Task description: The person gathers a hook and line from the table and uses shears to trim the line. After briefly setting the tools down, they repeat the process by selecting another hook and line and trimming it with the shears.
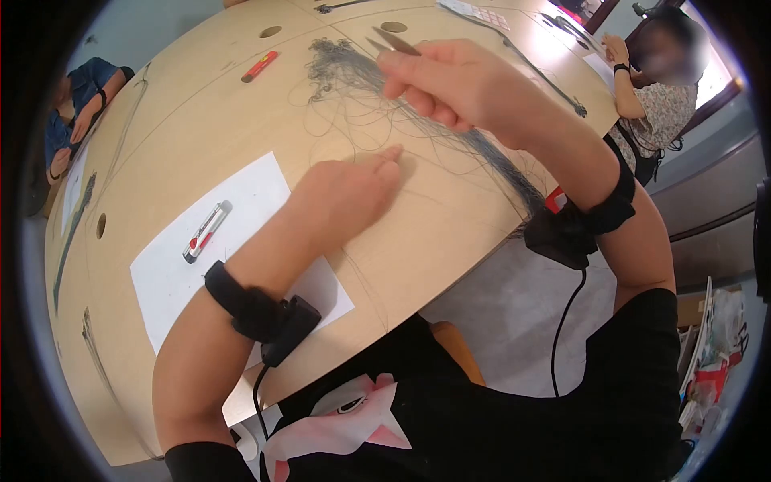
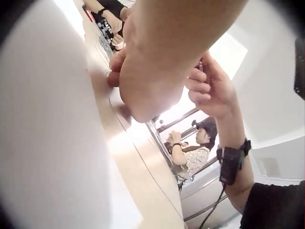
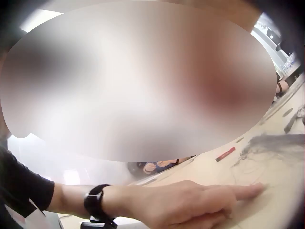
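Observation:
My left hand (image 1: 345, 197) is low over the table, its index finger extended to the surface beside loose thin strands; the right wrist view shows the same hand (image 3: 190, 202) with other fingers bent under. Whether it pinches a strand I cannot tell. My right hand (image 1: 458, 80) is raised above the strands and holds metal tweezers (image 1: 395, 42) between thumb and fingers, tips apart and pointing to the upper left. Beneath it a bundle of dark strands (image 1: 498, 161) runs diagonally, its curly end (image 1: 333, 68) fanned out. In the left wrist view, the right hand (image 2: 214, 90) is raised.
A white paper sheet (image 1: 173, 277) with a silver-and-red cutter (image 1: 205, 233) on it lies under my left forearm. Farther off are a red object (image 1: 259, 67) and more strand bundles (image 1: 76, 233). The table's near edge (image 1: 474, 267) runs below. Two people sit across at the sides.

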